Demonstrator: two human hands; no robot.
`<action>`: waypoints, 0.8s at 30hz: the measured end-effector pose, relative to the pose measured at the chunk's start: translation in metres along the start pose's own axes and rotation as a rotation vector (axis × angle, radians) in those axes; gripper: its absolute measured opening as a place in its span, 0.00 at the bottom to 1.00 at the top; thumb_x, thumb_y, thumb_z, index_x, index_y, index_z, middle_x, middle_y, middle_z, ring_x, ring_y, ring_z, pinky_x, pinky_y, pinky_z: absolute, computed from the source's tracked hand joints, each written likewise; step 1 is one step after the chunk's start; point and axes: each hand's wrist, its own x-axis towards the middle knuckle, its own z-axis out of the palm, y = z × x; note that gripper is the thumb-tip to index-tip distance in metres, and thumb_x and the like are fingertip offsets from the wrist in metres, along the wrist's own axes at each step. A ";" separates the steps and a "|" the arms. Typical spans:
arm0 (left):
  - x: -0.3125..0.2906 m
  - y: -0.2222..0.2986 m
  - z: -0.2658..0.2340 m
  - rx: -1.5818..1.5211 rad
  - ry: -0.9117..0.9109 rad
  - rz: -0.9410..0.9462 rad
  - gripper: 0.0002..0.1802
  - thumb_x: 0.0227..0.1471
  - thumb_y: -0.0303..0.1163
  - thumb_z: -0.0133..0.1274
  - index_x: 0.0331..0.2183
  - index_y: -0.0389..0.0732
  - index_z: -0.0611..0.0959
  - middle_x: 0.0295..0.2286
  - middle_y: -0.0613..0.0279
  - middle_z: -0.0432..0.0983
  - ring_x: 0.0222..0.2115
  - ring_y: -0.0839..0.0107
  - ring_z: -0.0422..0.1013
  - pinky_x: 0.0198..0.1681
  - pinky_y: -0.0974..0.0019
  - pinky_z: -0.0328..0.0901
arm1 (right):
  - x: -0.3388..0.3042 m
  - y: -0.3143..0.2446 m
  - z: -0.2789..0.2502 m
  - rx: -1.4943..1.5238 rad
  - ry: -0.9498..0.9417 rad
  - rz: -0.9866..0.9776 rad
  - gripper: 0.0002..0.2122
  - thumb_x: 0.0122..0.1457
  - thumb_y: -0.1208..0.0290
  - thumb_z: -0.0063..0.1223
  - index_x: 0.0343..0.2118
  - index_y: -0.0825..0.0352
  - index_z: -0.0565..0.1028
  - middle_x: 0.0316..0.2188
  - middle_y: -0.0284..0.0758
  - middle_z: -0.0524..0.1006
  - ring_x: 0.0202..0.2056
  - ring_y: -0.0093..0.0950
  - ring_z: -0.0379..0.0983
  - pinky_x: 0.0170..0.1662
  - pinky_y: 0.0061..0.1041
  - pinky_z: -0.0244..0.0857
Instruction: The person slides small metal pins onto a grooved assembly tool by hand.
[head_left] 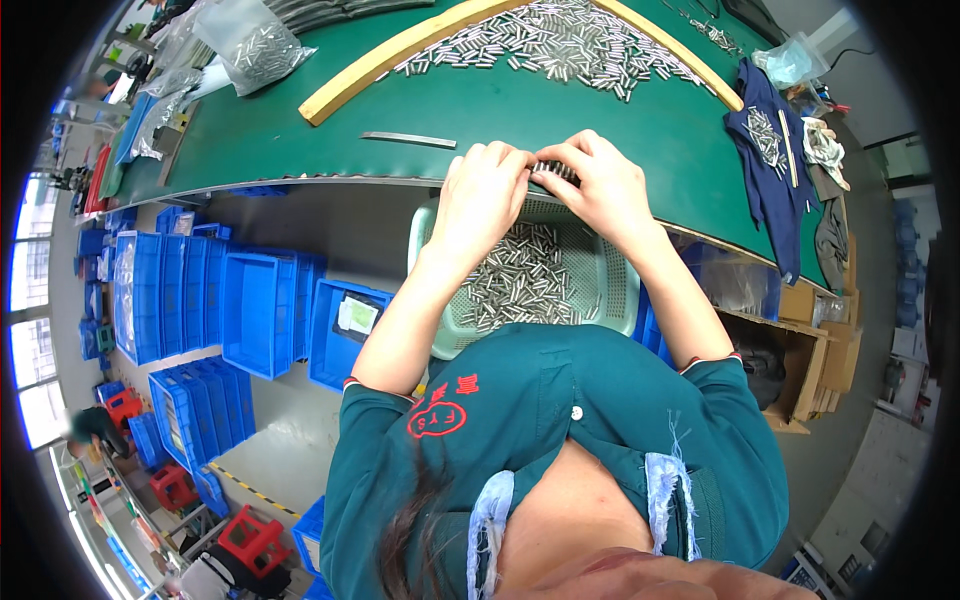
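Observation:
At the front edge of the green table, both hands meet around a short row of small metal pins (pixel 556 171). My right hand (pixel 608 188) is closed, thumb and fingers pinching the row from its right side. My left hand (pixel 484 192) is also closed, its fingertips pressed at the row's left end; part of the row is hidden by the fingers. Below my hands sits a pale green plastic basket (pixel 421 238) holding many loose metal pins (pixel 525 275). A flat metal strip (pixel 408 140) lies on the table just beyond my left hand.
Farther back, wooden bars (pixel 385 62) form a corner around a big heap of pins (pixel 560 45). A dark blue cloth (pixel 757 190) with more pins hangs over the table's right edge. Bagged pins (pixel 255 52) lie back left. Stacked blue crates (pixel 170 290) stand below left.

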 end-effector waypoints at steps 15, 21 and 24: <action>-0.030 -0.017 -0.037 0.146 0.063 -0.184 0.11 0.51 0.28 0.54 0.39 0.41 0.81 0.36 0.60 0.75 0.35 0.61 0.71 0.40 0.60 0.66 | 0.040 -0.026 0.030 0.046 -0.021 -0.100 0.14 0.53 0.53 0.57 0.38 0.55 0.78 0.31 0.30 0.73 0.34 0.28 0.74 0.37 0.28 0.70; -0.050 0.001 -0.028 -0.328 0.046 -0.213 0.10 0.53 0.27 0.52 0.39 0.40 0.82 0.35 0.59 0.77 0.35 0.65 0.73 0.40 0.66 0.67 | 0.039 -0.028 0.034 0.041 -0.009 -0.074 0.13 0.53 0.54 0.58 0.36 0.55 0.78 0.32 0.30 0.73 0.34 0.28 0.74 0.37 0.27 0.70; -0.058 0.008 -0.017 -0.550 -0.051 -0.291 0.12 0.55 0.27 0.51 0.42 0.40 0.81 0.35 0.62 0.79 0.34 0.73 0.74 0.39 0.72 0.67 | 0.040 -0.029 0.033 0.028 -0.018 -0.056 0.12 0.53 0.55 0.57 0.36 0.56 0.78 0.32 0.30 0.73 0.34 0.28 0.74 0.37 0.27 0.70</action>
